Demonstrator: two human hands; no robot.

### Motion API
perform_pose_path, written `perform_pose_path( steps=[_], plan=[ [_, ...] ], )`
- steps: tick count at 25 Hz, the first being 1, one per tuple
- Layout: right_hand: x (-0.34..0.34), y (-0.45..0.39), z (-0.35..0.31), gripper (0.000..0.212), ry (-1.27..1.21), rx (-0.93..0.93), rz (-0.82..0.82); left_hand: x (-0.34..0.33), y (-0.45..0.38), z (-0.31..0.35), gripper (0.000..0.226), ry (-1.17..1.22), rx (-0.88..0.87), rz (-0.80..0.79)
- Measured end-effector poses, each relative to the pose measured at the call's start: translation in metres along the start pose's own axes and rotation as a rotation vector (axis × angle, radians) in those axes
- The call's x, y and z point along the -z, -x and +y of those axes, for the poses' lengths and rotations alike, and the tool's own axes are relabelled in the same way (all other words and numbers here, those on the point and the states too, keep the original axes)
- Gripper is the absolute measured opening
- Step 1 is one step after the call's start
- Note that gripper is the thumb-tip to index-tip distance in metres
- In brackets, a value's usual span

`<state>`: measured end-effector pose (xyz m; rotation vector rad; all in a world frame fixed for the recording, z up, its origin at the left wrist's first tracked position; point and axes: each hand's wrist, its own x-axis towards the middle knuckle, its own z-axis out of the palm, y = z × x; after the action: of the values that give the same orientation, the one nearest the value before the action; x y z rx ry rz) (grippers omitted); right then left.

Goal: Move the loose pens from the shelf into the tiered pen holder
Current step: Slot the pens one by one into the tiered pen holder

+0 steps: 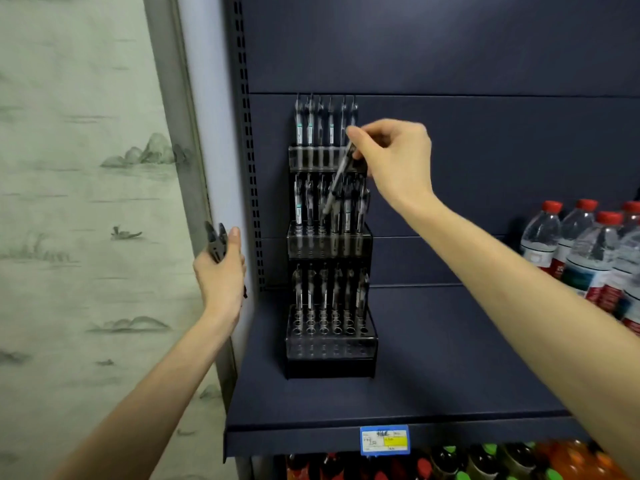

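A black three-tiered pen holder (330, 356) stands on the dark blue shelf (433, 375), with a row of pens upright in each tier. My right hand (391, 157) pinches one pen (337, 180) by its upper end. The pen slants down to the left, its tip over the middle tier among the pens there. My left hand (221, 271) is to the left of the shelf upright and grips a small bundle of dark pens (216, 242), whose tops stick up above my fingers.
Water bottles with red caps (585, 251) stand at the right end of the shelf. A price label (384, 439) hangs on the shelf's front edge, with coloured drink bottles (485, 462) below. A painted wall panel (86, 202) fills the left.
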<state>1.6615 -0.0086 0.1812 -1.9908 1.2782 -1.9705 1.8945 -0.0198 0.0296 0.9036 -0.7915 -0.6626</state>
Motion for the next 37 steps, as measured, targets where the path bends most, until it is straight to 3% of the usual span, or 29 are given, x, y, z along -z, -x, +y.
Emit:
perform_pose_path(
  steps=[9,13,24,30,37],
  plan=[
    [-0.031,-0.024,0.014,0.023,0.208,0.061,-0.153,0.0,0.016,0.004,0.052,-0.211,-0.159,-0.249],
    [-0.027,-0.031,0.014,0.027,0.151,0.053,-0.111,-0.005,0.013,0.008,0.052,-0.179,-0.156,-0.241],
    [-0.033,-0.025,0.019,0.022,0.46,0.078,-0.335,-0.025,0.016,0.024,0.039,-0.044,-0.179,-0.209],
    [-0.03,-0.032,0.018,0.025,0.442,-0.021,-0.441,-0.021,0.018,0.035,0.054,-0.035,-0.171,-0.194],
    [-0.04,-0.024,0.021,0.035,0.471,0.011,-0.361,-0.019,0.014,0.033,0.054,0.012,-0.082,-0.153]
  ],
)
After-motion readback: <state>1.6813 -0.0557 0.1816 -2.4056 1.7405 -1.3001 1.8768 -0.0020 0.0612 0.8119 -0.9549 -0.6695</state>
